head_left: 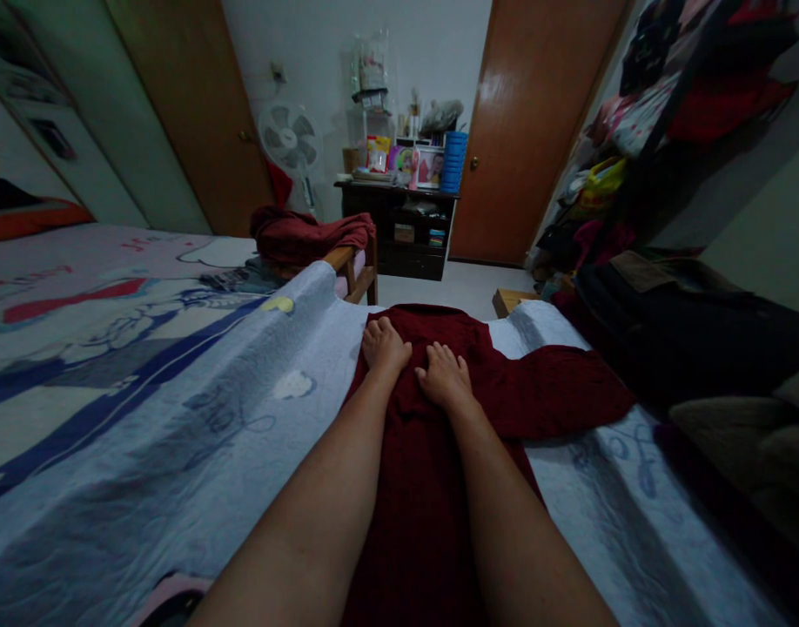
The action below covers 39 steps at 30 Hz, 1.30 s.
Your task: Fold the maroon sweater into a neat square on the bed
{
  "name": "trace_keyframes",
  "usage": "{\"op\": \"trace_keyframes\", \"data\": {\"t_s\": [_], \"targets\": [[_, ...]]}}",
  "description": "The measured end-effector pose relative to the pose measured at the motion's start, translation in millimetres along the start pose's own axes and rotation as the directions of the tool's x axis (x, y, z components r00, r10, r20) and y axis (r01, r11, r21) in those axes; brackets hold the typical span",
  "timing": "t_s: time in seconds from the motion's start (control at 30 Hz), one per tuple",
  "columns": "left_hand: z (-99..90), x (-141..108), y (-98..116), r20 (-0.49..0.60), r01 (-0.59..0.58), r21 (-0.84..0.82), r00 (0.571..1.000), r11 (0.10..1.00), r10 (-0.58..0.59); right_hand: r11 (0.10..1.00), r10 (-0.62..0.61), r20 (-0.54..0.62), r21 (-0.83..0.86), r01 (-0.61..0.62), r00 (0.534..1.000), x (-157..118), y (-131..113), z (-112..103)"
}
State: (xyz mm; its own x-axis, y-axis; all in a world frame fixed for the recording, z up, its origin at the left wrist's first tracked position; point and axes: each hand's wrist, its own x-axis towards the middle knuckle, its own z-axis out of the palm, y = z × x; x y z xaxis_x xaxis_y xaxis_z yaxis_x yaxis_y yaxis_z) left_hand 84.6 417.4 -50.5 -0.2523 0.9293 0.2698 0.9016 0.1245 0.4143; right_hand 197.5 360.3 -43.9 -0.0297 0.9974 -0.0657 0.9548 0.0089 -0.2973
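Observation:
A dark red long-sleeved garment (432, 488) lies spread over a grey-blue blanket (243, 435). One sleeve (556, 392) stretches out to the right; on the left side no sleeve shows. My left hand (385, 346) rests on the cloth near the garment's upper left edge, its fingers laid out on the fabric. Beside it, a little closer to me, my right hand (445, 376) presses on the upper middle with fingers spread. Both palms face down, and neither hand grips the cloth. My forearms hide part of the garment's body.
A printed bedspread (112, 348) extends on the left, with a reddish cloth heap (308, 237) at its far end. Dark folded clothes (693, 322) are piled on the right. Further off stand a fan (290, 139), a dark cabinet (399, 235) and a wooden door (523, 131).

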Motion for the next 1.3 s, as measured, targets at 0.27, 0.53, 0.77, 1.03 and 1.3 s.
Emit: {"op": "trace_keyframes", "data": {"t_s": [0.27,0.53,0.77,1.03,1.3], "targets": [[2.8,-1,-2,0.027,-0.049,0.098,0.999,0.994,0.046,0.997,0.074,0.022,-0.002,-0.074,0.997,0,4,-5],[0.5,-4,-3,0.092,-0.114,0.117,0.99,0.987,0.104,0.987,0.162,0.025,-0.012,-0.162,0.986,2,10,-7],[10.7,-4,-11,0.165,-0.181,0.099,0.973,0.978,0.163,0.976,0.217,-0.002,0.017,-0.217,0.976,2,13,-8],[12.1,-2,-13,0.184,-0.203,0.147,0.967,0.968,0.175,0.998,0.02,-0.084,0.055,-0.016,0.996,-3,9,-6],[8.2,10,-15,0.245,-0.157,-0.006,0.957,0.988,0.154,0.995,0.057,-0.049,0.085,-0.053,0.997,-4,8,2]]}}
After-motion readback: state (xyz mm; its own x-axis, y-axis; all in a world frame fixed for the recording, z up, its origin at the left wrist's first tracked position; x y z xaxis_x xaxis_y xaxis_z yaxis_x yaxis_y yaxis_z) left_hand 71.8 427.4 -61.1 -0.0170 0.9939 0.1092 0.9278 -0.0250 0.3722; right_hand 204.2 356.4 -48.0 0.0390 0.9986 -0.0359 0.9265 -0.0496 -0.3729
